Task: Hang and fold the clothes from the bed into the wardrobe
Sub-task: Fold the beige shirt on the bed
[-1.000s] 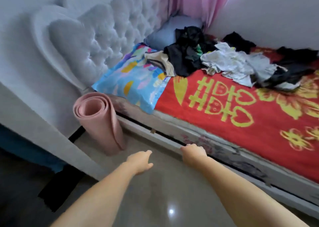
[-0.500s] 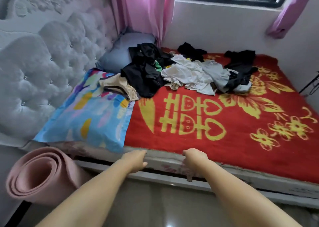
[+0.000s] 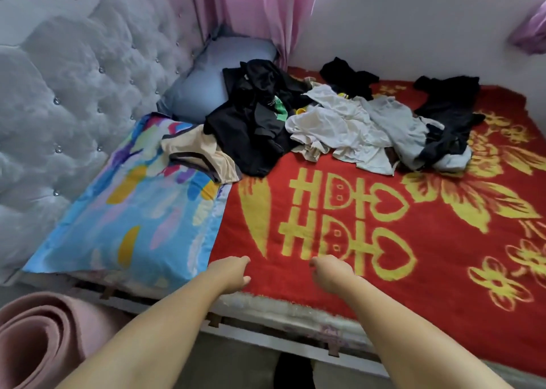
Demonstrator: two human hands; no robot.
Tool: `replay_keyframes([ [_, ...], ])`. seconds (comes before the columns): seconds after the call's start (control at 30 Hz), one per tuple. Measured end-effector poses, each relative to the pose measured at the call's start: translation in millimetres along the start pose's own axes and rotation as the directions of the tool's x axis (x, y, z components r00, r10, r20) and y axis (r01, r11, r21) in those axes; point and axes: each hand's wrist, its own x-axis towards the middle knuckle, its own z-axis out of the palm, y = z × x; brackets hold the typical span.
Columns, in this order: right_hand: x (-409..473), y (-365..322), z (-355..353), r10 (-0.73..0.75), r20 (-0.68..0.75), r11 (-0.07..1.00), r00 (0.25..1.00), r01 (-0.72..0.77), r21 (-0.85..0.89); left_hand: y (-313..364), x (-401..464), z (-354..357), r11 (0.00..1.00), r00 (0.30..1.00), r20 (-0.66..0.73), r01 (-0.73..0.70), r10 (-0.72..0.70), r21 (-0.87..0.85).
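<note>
A heap of clothes lies at the far side of the bed: black garments (image 3: 254, 122), a white shirt (image 3: 334, 125), a pale grey piece (image 3: 396, 122), more black pieces (image 3: 449, 108) and a beige garment (image 3: 198, 152) on the pillow. The bed wears a red blanket (image 3: 384, 241) with yellow signs. My left hand (image 3: 232, 273) and my right hand (image 3: 332, 273) hover over the blanket's near edge, fingers loosely curled, holding nothing, well short of the clothes. No wardrobe is in view.
A colourful blue pillow (image 3: 133, 220) lies at the left, a grey-blue pillow (image 3: 206, 78) behind it. A tufted white headboard (image 3: 74, 93) lines the left side. A rolled pink mat (image 3: 38, 344) stands on the floor. Pink curtains (image 3: 254, 10) hang behind.
I have come closer to the bed and turned to face it. Both hands moved forward from the bed frame to above the blanket's near edge. They still hold nothing.
</note>
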Motion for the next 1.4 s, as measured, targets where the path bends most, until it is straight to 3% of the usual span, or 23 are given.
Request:
replay_keyframes([
  [0.3,143.8,-10.2,-51.8,-0.102,0.144,0.993,0.984,0.109,-0.04,-11.5,101.7,-57.3,0.992,0.996,-0.03,0.086,-0.089,-0.091],
  [0.53,231.1,-55.9,-63.1,-0.193,0.133,0.981,0.972,0.189,0.04,-89.4,181.7,-85.8,0.983,0.985,0.009,0.17,-0.17,-0.074],
  [0.7,307.7,-88.1,-70.2,-0.125,0.152,0.991,0.981,0.117,0.06,-143.0,256.6,-110.4,0.989,0.987,-0.059,0.148,-0.147,0.011],
  [0.83,378.6,-135.1,-70.2,-0.191,0.034,0.979,0.981,0.188,0.081,-188.5,315.7,-114.6,0.958,0.967,-0.247,0.124,-0.058,0.259],
  [0.93,430.7,-172.2,-72.5,-0.246,-0.147,0.952,0.958,0.267,0.146,-219.2,356.2,-115.2,0.952,0.961,-0.274,0.117,-0.037,0.284],
  [1.0,453.1,-189.6,-70.8,-0.256,-0.194,0.943,0.947,0.289,0.167,-226.4,371.2,-115.1,0.948,0.963,-0.266,0.116,-0.035,0.296],
  [1.1,477.2,-207.7,-59.7,-0.236,-0.223,0.947,0.946,0.276,0.167,-234.0,390.6,-102.7,0.962,0.906,-0.421,0.066,0.054,0.265],
  [1.2,480.8,-211.6,-54.0,-0.171,-0.259,0.942,0.95,0.235,0.238,-236.5,394.4,-106.1,0.991,0.84,-0.53,-0.066,0.117,0.114],
  [1.3,471.7,-214.1,-61.8,-0.22,-0.326,0.885,0.92,0.329,0.331,-228.3,378.7,-127.0,0.986,0.888,-0.46,-0.083,0.008,-0.145],
  [1.4,445.6,-214.6,-82.8,-0.241,-0.318,0.804,0.917,0.372,0.463,-218.8,356.4,-132.9,0.982,0.905,-0.422,-0.023,-0.06,-0.188],
])
